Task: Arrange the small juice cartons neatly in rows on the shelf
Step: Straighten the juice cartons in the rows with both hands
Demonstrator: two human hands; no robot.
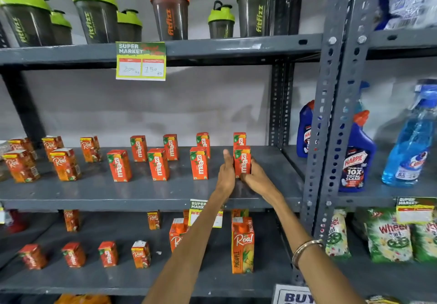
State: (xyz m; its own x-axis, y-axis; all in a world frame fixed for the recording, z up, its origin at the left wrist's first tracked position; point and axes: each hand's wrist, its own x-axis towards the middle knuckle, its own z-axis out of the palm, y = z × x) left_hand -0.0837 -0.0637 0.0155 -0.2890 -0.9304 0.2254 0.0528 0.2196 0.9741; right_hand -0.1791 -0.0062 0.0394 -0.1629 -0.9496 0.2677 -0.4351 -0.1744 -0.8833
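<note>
Small orange Maaza cartons stand in two rows on the grey middle shelf (142, 192). The front row holds cartons at left (119, 165), middle (158, 164) and right (199, 163). A fourth front carton (242, 159) stands upright at the right end, pressed between both hands. My left hand (226, 173) lies flat against its left side, thumb up. My right hand (256, 177) cups its right side and base. Behind it stands a back-row carton (239, 139). Real cartons (66, 164) stand further left.
A price tag (140, 60) hangs from the shelf above, which carries shaker bottles (169, 8). The lower shelf has more small cartons and a tall pineapple carton (242, 244). A slotted steel upright (324, 126) borders the right, with cleaner bottles (357, 159) beyond.
</note>
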